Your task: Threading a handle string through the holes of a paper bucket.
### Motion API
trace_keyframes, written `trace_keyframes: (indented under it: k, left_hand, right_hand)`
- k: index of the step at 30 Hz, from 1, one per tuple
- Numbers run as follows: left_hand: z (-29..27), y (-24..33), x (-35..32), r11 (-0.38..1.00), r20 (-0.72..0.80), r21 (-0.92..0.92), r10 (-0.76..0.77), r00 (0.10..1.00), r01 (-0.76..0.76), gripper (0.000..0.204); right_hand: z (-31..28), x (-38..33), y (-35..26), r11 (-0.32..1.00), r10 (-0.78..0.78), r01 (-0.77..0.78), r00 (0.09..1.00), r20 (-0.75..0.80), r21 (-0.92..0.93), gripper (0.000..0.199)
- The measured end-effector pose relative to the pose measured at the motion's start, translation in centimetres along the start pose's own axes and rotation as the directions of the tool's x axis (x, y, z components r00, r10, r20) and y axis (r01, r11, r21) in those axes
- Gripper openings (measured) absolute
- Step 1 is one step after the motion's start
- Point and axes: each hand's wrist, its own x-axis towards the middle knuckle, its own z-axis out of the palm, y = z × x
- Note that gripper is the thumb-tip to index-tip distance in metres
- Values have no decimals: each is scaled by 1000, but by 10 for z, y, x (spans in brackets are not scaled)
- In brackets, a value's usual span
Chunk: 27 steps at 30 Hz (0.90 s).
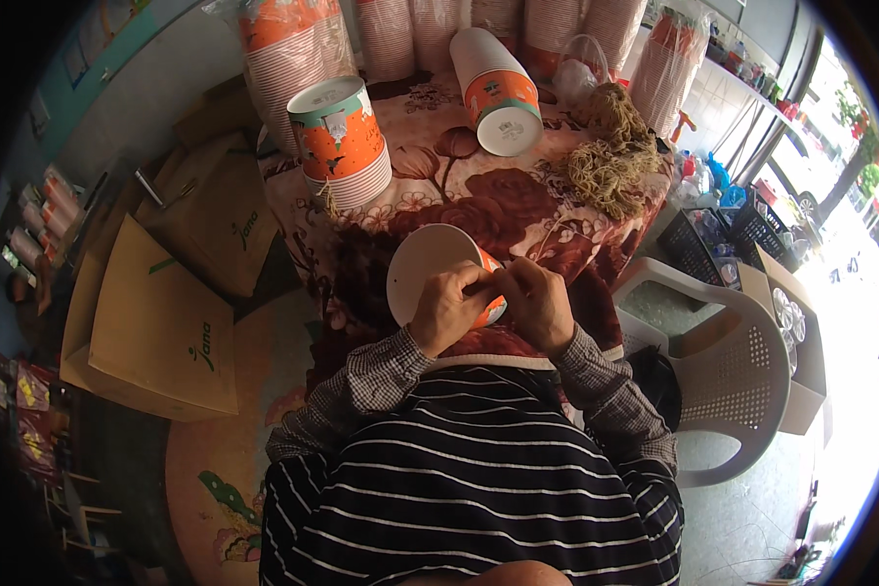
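Note:
A paper bucket (409, 266), white with an orange printed side, lies tilted in front of me at the near table edge. A small dark spot marks its white surface. My left hand (449, 308) rests against the bucket with its fingers pinched. Close beside it, at the orange side, my right hand (540, 308) is pinched too, the fingertips of both hands nearly meeting. Whatever they grip is hidden behind the fingers. Farther left stands an upside-down stack of like buckets (345, 146), some twine hanging at its lower edge. Another stack (503, 98) lies on its side at the back.
A heap of tan twine (610, 161) lies right on the flowered tablecloth (518, 200). Bagged bucket stacks (381, 39) line the far side. Cardboard boxes (161, 322) stand on the floor left; a white plastic chair (732, 361) and black crates (698, 249) are right.

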Motion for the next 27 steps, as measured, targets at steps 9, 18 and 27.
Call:
trace_keyframes:
  k: [9,18,27]
  left_hand:
    - [-14,-10,5,865,125,-400,-274,953,301,17]
    - [-7,-4,3,819,86,-479,-315,945,317,15]
    - [-6,-10,3,857,27,-447,-273,962,256,14]
  right_hand:
    - [3,6,12,824,137,-162,987,87,542,24]
    - [13,3,25,828,165,-211,977,134,520,11]
    - [15,0,15,960,-84,94,995,-50,265,6]
